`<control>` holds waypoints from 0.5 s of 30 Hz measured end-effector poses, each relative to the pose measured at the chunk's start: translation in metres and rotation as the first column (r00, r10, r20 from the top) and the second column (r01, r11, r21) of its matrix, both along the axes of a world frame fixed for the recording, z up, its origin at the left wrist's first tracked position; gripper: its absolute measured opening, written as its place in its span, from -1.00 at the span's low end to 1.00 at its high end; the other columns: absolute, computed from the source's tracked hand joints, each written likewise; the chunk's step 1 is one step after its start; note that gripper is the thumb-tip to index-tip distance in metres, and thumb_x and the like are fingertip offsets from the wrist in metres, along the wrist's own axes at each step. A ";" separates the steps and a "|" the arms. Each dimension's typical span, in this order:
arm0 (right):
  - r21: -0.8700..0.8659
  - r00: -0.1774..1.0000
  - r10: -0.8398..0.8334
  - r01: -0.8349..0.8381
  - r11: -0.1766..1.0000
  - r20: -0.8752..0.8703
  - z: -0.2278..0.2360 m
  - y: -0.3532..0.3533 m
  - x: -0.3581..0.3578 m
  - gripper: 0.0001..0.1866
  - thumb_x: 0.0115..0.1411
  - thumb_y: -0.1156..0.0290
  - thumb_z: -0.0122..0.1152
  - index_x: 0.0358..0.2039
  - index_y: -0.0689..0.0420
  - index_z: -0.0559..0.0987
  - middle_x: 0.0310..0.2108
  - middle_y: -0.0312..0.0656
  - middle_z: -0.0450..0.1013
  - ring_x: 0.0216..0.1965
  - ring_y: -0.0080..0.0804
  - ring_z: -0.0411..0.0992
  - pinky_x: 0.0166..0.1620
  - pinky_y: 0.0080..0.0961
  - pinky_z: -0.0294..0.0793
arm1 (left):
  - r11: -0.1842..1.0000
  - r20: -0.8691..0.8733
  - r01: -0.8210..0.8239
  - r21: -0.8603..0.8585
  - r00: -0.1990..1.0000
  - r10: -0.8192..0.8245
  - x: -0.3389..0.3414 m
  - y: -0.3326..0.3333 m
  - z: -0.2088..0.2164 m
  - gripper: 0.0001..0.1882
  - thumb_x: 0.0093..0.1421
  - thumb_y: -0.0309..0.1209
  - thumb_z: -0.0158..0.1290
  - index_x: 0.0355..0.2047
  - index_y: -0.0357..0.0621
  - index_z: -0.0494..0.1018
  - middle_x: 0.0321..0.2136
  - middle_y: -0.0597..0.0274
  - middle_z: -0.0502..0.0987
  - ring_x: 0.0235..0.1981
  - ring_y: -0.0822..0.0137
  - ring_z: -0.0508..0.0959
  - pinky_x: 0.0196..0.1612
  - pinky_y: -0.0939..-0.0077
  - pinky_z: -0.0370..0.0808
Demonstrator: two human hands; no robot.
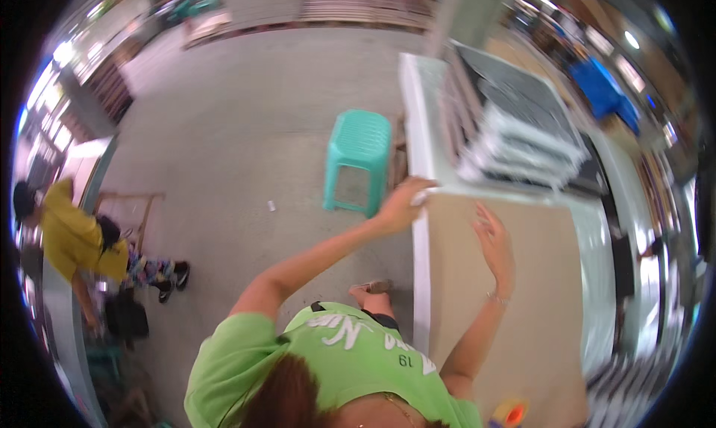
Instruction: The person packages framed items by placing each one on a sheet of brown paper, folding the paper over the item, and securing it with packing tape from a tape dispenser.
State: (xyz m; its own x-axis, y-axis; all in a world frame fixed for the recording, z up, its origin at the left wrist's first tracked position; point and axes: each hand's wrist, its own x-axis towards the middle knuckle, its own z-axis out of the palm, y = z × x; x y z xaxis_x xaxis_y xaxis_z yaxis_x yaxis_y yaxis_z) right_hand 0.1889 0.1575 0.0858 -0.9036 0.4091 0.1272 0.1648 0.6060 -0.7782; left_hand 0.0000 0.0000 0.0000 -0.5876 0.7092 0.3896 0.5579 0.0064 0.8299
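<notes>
The person's right hand [496, 243] lies open and flat, fingers spread, on one tan board [522, 294] that covers the near part of the white table [419, 137]. The board runs from under this hand back toward the person's body and out to the hand's right. Near the lower edge, on the near end of the board and well behind the right hand, sits one small orange and yellow object [509, 411], too blurred to name.

The left hand [403, 202] is curled over the far left corner of the board at the table's edge, fingers bent around the edge there; whether it truly grips the board or only presses on it cannot be told. It is near the right hand, to its left and a little farther out.

Just left of the left hand, on the grey floor [246, 129], stands one turquoise plastic stool [359, 159].

Beyond both hands, farther along the table, rests one stack of white and grey framed panels [522, 129], tilted.

Well off to the left of the left hand, one other person in a yellow top [71, 238] bends beside a wooden frame [130, 204].
</notes>
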 end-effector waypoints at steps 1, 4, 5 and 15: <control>0.015 0.999 0.052 -0.053 0.999 0.008 -0.008 0.011 0.003 -0.56 0.30 0.35 0.05 0.18 0.13 0.38 0.10 -0.07 0.40 0.04 -0.37 0.41 0.13 -0.45 0.30 | 0.994 -0.007 -0.009 0.107 1.000 0.009 0.012 0.022 0.020 -0.61 0.19 -0.46 0.05 0.06 -0.15 0.37 -0.02 -0.01 0.41 0.06 0.04 0.38 0.15 0.22 0.28; -0.128 0.995 0.054 -0.065 0.990 -0.085 -0.018 0.017 -0.092 -0.57 0.30 0.36 0.04 0.17 0.16 0.39 0.09 -0.09 0.41 -0.01 -0.32 0.44 0.06 -0.40 0.37 | 0.988 -0.323 0.100 0.120 0.945 -0.056 -0.106 0.090 0.088 -0.47 0.17 -0.47 0.04 0.17 -0.13 0.25 0.11 -0.09 0.29 0.16 -0.08 0.27 0.23 0.15 0.21; -0.236 0.996 0.078 -0.083 0.968 -0.030 -0.031 0.015 -0.094 -0.57 0.30 0.37 0.04 0.17 0.15 0.39 0.09 -0.10 0.42 0.00 -0.33 0.43 0.06 -0.41 0.37 | 0.999 -0.319 0.048 0.021 0.947 -0.039 -0.113 0.102 0.082 -0.37 0.12 -0.49 0.06 0.23 -0.17 0.17 0.12 -0.14 0.26 0.18 -0.12 0.24 0.25 0.14 0.18; -0.307 0.995 -0.101 0.097 0.947 0.001 -0.040 0.125 -0.110 -0.57 0.33 0.36 0.02 0.17 0.20 0.38 0.05 -0.05 0.41 0.08 -0.39 0.36 0.13 -0.44 0.32 | 0.949 -0.923 -0.132 -0.285 0.307 -0.234 -0.221 0.212 0.095 -0.28 -0.05 -0.29 0.21 0.16 -0.04 0.25 0.04 0.22 0.33 0.13 0.18 0.32 0.26 0.15 0.15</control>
